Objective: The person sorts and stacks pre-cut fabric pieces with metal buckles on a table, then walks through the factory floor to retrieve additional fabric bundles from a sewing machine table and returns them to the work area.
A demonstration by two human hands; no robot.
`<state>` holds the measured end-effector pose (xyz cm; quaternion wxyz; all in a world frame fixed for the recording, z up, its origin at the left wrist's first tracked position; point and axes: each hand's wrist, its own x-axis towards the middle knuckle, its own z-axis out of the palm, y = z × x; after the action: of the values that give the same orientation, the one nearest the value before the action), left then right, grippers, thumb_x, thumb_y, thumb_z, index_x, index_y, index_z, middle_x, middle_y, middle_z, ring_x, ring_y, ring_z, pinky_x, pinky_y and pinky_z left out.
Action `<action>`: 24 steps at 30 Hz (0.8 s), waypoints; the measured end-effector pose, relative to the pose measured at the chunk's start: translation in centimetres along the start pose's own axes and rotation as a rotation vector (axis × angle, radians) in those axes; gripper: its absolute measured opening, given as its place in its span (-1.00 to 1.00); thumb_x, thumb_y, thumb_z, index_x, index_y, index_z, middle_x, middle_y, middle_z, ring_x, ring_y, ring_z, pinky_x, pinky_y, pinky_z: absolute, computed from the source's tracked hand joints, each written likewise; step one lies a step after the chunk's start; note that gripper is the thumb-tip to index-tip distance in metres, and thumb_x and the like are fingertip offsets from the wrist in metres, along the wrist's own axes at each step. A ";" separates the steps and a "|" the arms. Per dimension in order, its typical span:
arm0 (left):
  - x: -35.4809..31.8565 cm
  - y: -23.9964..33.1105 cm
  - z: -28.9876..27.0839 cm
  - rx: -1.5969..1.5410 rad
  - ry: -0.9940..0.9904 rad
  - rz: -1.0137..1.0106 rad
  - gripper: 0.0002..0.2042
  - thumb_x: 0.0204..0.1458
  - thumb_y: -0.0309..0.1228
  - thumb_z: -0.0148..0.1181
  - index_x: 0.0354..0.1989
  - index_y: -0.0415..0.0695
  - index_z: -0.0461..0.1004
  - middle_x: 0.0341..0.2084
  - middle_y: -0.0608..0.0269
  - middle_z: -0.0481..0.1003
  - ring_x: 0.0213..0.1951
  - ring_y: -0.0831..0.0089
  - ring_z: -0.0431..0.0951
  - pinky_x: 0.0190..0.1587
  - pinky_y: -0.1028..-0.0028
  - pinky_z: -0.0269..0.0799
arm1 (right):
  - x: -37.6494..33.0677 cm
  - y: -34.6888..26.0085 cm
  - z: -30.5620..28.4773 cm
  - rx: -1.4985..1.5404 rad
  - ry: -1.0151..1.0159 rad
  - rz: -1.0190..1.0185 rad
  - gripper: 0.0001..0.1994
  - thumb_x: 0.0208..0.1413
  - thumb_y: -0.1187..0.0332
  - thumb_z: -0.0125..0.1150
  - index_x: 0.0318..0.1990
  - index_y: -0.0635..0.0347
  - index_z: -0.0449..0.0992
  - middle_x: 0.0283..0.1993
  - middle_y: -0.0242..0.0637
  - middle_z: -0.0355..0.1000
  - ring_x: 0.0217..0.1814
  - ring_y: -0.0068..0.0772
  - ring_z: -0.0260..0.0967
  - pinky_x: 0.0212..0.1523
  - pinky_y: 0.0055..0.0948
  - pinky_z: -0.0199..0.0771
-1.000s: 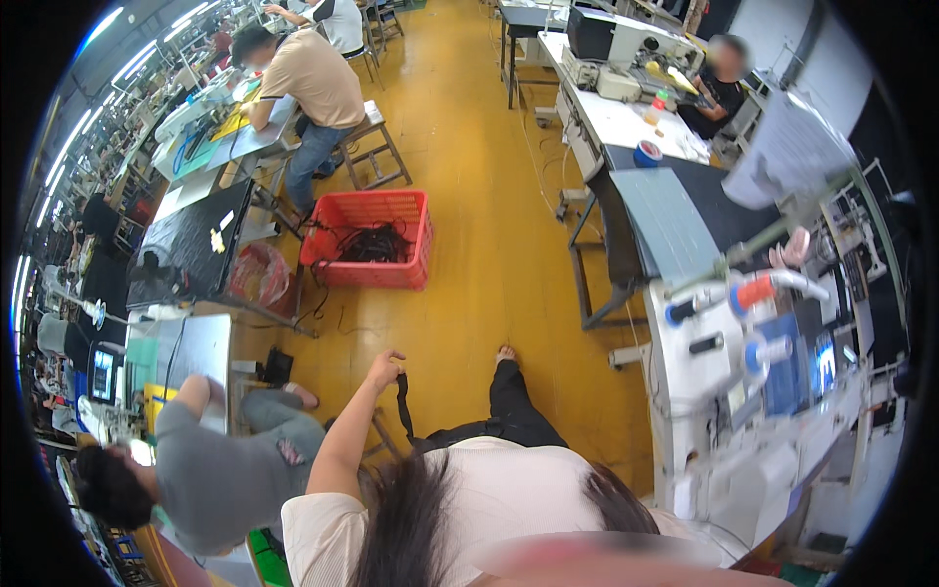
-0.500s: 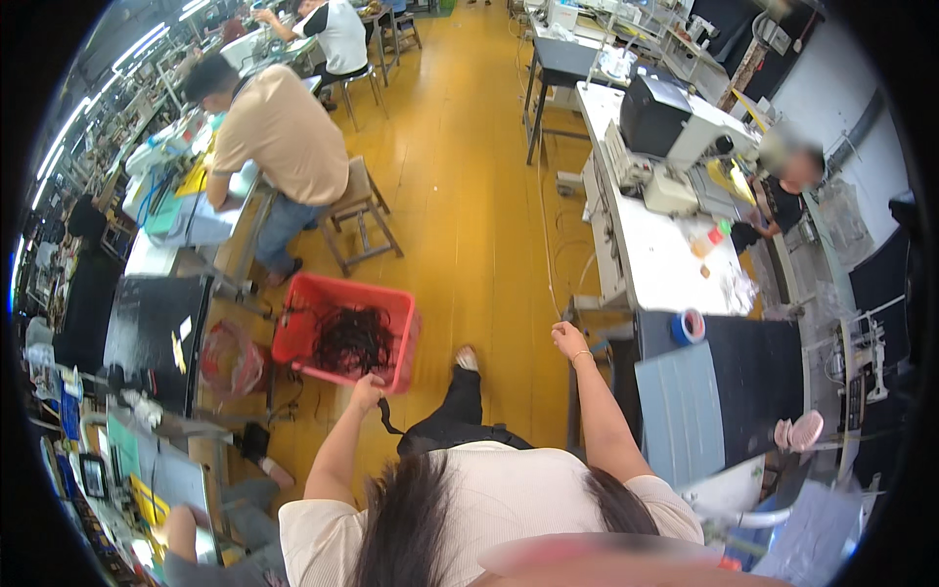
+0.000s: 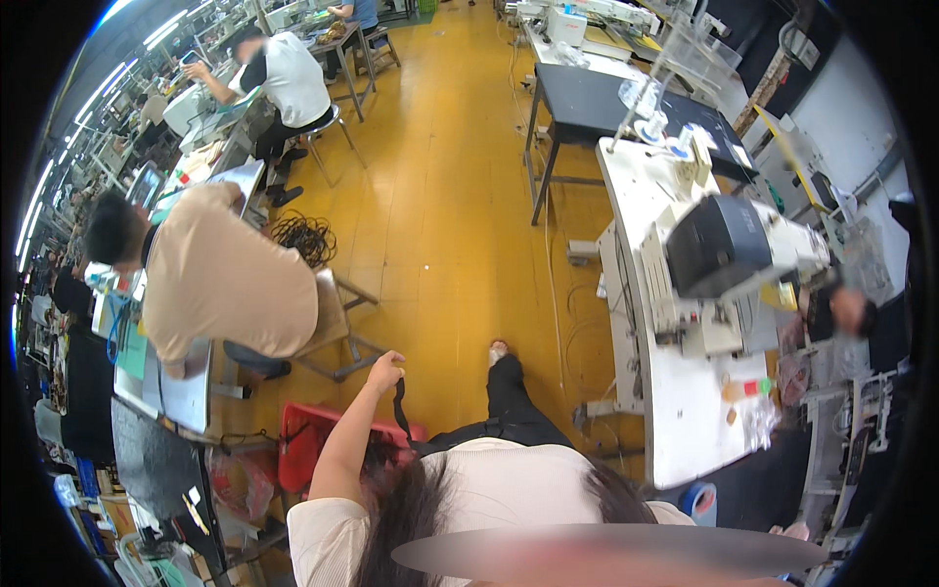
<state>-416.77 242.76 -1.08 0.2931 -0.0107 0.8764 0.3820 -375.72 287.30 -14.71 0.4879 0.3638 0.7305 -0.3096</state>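
My left hand (image 3: pixel 387 372) is raised in front of me on the left, its fingers closed around a black strap (image 3: pixel 400 406). The strap's loose end hangs down toward my dark trousers. Below my left forearm stands a red plastic crate (image 3: pixel 301 445), partly hidden by my arm and hair, with dark material inside. My right hand is out of sight.
At left, a seated person in a tan shirt (image 3: pixel 230 279) works beside a wooden stool (image 3: pixel 337 318). Dark coiled strips (image 3: pixel 305 238) lie past that person. A white machine table (image 3: pixel 675 411) lines the right, before a black table (image 3: pixel 606 103). Yellow floor (image 3: pixel 440 215) runs between.
I have moved forward along the aisle, so the red crate and the tables now sit closer and lower. My left hand still holds the strap; my right hand has left the view.
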 end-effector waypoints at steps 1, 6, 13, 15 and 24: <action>3.3 1.6 -0.7 0.032 0.015 -0.020 -0.66 -0.15 -0.54 0.19 -0.10 -0.12 0.47 -0.53 0.12 0.53 -0.47 0.34 0.55 -0.36 0.36 0.43 | 1.6 -1.9 -2.5 -0.024 -0.018 0.004 -0.65 0.07 0.16 0.08 -0.12 0.21 0.56 -0.13 -0.01 0.51 -0.05 -0.06 0.47 -0.09 -0.18 0.45; 16.0 7.7 -5.5 0.061 0.020 -0.189 -0.65 -0.16 -0.50 0.23 -0.11 -0.08 0.48 -0.33 0.07 0.58 -0.26 0.27 0.58 -0.18 0.34 0.45 | 8.9 -19.0 -21.9 -0.174 0.050 -0.008 -0.58 0.10 0.11 0.05 -0.02 0.20 0.55 0.00 0.01 0.49 0.11 -0.03 0.43 0.03 -0.14 0.44; 32.6 12.0 -13.0 -0.035 0.105 -0.227 -0.66 -0.14 -0.53 0.17 -0.09 -0.12 0.46 -0.52 0.09 0.52 -0.54 0.34 0.53 -0.47 0.36 0.43 | 16.3 -56.2 -53.2 -0.038 0.556 -0.601 -0.64 0.11 0.16 0.06 -0.05 0.20 0.52 -0.10 -0.01 0.53 -0.03 -0.04 0.48 0.02 -0.21 0.46; 38.6 13.2 -15.3 -0.103 0.118 -0.287 -0.68 -0.10 -0.58 0.12 -0.09 -0.18 0.45 -0.63 0.16 0.47 -0.68 0.42 0.43 -0.62 0.39 0.35 | 18.3 -64.0 -58.5 0.077 0.601 -0.701 -0.65 0.13 0.19 0.10 -0.02 0.22 0.49 -0.13 -0.07 0.54 -0.09 -0.16 0.52 -0.07 -0.28 0.50; 68.9 26.9 -31.6 -0.085 0.027 -0.189 -0.64 -0.12 -0.64 0.05 -0.08 -0.10 0.47 -0.64 0.12 0.48 -0.62 0.40 0.48 -0.55 0.35 0.39 | 27.3 -75.8 -65.0 -0.029 0.119 -0.379 -0.78 0.04 0.18 0.14 -0.31 0.10 0.58 -0.51 -0.30 0.51 -0.47 -0.40 0.46 -0.47 -0.34 0.42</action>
<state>-496.32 254.56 -2.29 0.3155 -0.1111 0.8583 0.3891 -477.74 304.85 -11.37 0.3820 0.2305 0.8178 -0.3634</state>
